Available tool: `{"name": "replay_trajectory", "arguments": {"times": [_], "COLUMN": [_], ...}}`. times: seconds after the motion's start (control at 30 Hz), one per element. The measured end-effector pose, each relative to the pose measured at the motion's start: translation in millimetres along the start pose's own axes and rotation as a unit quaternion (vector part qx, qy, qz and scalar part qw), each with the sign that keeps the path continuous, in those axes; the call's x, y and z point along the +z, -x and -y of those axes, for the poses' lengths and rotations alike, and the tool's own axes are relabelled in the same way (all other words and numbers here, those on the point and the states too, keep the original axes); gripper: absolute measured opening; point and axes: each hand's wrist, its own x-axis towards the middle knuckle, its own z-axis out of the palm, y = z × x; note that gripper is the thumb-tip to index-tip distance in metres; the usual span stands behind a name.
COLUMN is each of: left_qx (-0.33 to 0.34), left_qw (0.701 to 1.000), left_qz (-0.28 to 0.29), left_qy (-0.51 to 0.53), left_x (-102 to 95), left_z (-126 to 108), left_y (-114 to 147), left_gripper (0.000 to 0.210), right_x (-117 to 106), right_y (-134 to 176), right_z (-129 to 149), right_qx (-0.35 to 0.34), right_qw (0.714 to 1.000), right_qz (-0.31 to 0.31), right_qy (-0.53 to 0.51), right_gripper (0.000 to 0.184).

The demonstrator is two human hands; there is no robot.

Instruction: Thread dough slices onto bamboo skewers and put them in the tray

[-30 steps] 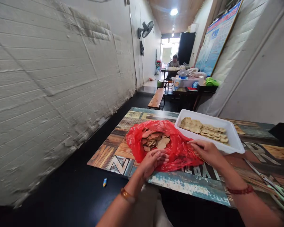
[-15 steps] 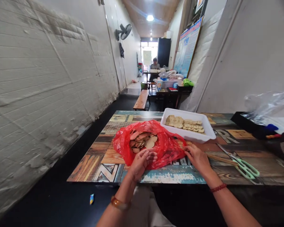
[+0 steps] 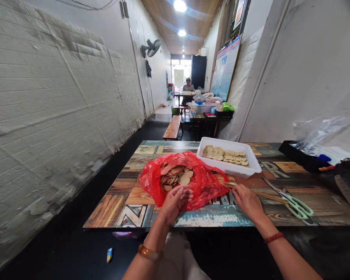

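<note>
A smooth, shiny orange-brown bangle (image 3: 148,253) with a paler part goes round the left wrist (image 3: 163,229). A red bracelet (image 3: 274,237) with little beads goes round the right wrist (image 3: 265,225). Both forearms are bare, and light beige-grey pants (image 3: 177,262) show below the tabletop's (image 3: 221,221) near edge.

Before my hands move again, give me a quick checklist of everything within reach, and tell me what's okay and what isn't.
1. Red plastic bag open: ok; thin round slices show in its mouth.
2. Left hand free: ok; it is palm up at the bag's near side, fingers loosely curled, nothing visible in it.
3. Right hand gripping the thin sticks: cannot tell; the fingertips are hidden against them.
4. Sticks clear of the green-handled scissors: not ok; their ends meet the scissors in this view.
5. White plastic tray upright: ok; it stands on the table with pale slices inside.
</note>
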Motion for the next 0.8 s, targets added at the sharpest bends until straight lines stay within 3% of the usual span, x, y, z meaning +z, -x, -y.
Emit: {"name": "replay_trajectory", "arguments": {"times": [0.13,0.27,0.4,0.5,0.63,0.73,0.8], "left_qx": [0.001,0.024,0.058,0.062,0.06,0.06,0.064], "left_qw": [1.0,0.998,0.992,0.99,0.99,0.989,0.987], "left_qz": [-0.003,-0.033,-0.045,-0.05,-0.063,-0.072,-0.086], "left_qy": [-0.01,-0.038,-0.106,-0.114,-0.113,-0.113,-0.12], "left_x": [-0.5,5.2,17.2,24.9,31.5,35.0,35.4], "left_z": [0.0,2.4,10.2,14.5,12.7,9.1,5.7], "left_y": [-1.4,1.1,14.1,27.7,41.8,43.3,39.7], "left_gripper": [0.036,0.036,0.039,0.032,0.029,0.03,0.031], "right_x": [-18.5,-27.9,-16.5,-1.2,9.8,9.5,9.1], "right_y": [3.4,6.8,21.1,35.0,42.2,37.9,31.6], "right_z": [11.6,53.0,106.0,130.4,141.7,144.5,144.7], "right_qx": [0.004,-0.025,-0.036,-0.02,0.041,0.037,0.016], "right_qw": [0.999,0.99,0.956,0.911,0.844,0.828,0.832], "right_qz": [-0.009,0.04,0.108,0.177,0.265,0.279,0.273], "right_qy": [-0.036,-0.132,-0.27,-0.371,-0.464,-0.484,-0.482], "right_gripper": [0.025,0.026,0.028,0.029,0.036,0.034,0.031]}}
